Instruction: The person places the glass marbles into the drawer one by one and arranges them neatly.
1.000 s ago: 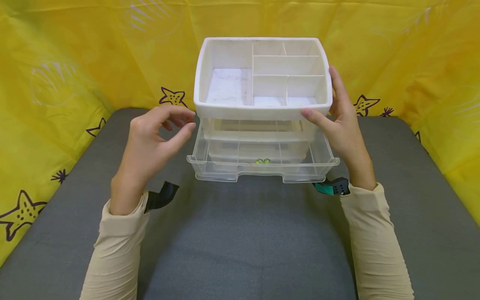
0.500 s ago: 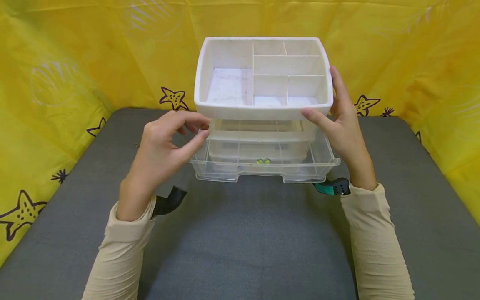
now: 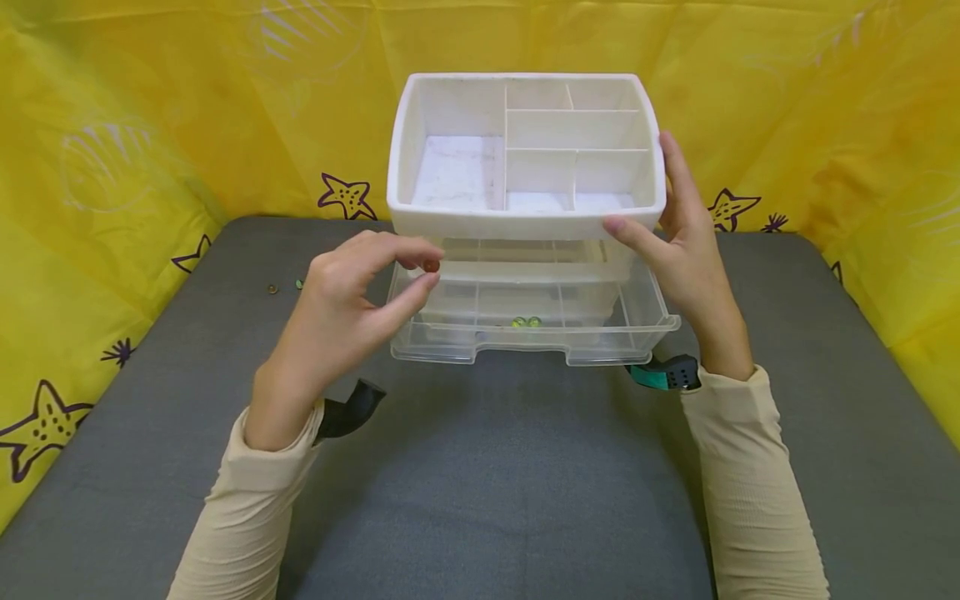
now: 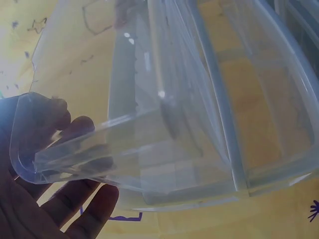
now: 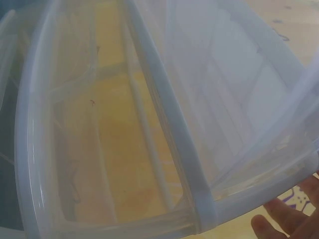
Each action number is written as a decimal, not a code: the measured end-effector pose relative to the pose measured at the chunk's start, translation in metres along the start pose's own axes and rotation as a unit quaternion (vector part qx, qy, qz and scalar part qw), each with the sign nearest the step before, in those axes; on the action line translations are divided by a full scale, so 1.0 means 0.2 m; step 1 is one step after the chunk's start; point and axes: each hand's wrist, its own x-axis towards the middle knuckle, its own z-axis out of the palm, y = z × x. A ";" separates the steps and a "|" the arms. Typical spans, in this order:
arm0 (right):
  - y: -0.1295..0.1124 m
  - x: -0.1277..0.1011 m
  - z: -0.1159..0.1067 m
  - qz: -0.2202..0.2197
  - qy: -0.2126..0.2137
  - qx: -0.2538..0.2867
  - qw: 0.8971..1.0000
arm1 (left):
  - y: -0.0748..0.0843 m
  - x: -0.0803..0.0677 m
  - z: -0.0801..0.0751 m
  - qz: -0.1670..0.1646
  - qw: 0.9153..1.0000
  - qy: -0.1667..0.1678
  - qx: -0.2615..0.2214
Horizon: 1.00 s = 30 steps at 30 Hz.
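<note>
In the head view a small reddish-brown bead sits between the thumb and fingertips of my left hand. That hand hovers over the left part of a clear pulled-out drawer. Two small yellow-green glass beads lie in the drawer. My right hand grips the right side of the white drawer organizer, thumb on its front rim and fingers along the side. The left wrist view shows the left hand by the clear plastic drawer corner; the bead is hard to make out there.
On the grey table, left of the organizer, lie a small brown bead and a small green bead. The organizer's top tray has several compartments. Yellow patterned cloth stands behind and at both sides.
My left hand has moved right and slightly toward me, carrying the reddish-brown bead from the organizer's left edge to over the drawer. It has uncovered two beads on the table. The right hand stays put.
</note>
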 end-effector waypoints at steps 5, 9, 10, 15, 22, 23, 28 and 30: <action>0.00 0.00 0.00 0.003 0.001 0.002 1.000 | 0.00 0.00 0.01 -0.004 1.000 0.000 -0.001; 0.00 0.00 0.00 0.003 0.001 0.011 1.000 | 0.01 0.00 0.02 -0.004 1.000 -0.002 -0.006; 0.00 0.00 0.00 0.003 0.001 0.013 1.000 | 0.01 0.00 0.03 -0.003 1.000 -0.003 -0.008; 0.00 -0.01 -0.01 0.002 0.003 0.022 1.000 | 0.02 0.02 0.04 0.007 1.000 -0.011 -0.021; 0.00 -0.01 -0.01 0.000 0.005 0.027 1.000 | 0.03 0.03 0.07 0.001 0.999 -0.040 -0.036; 0.00 -0.01 -0.01 0.000 0.005 0.026 1.000 | 0.03 0.03 0.07 -0.002 0.998 -0.047 -0.035; 0.00 -0.01 0.00 -0.004 0.004 0.036 0.999 | 0.04 0.05 0.05 -0.022 0.994 -0.101 -0.035; 0.00 -0.01 0.00 -0.005 0.004 0.042 0.999 | 0.05 0.06 0.05 -0.030 0.991 -0.123 -0.044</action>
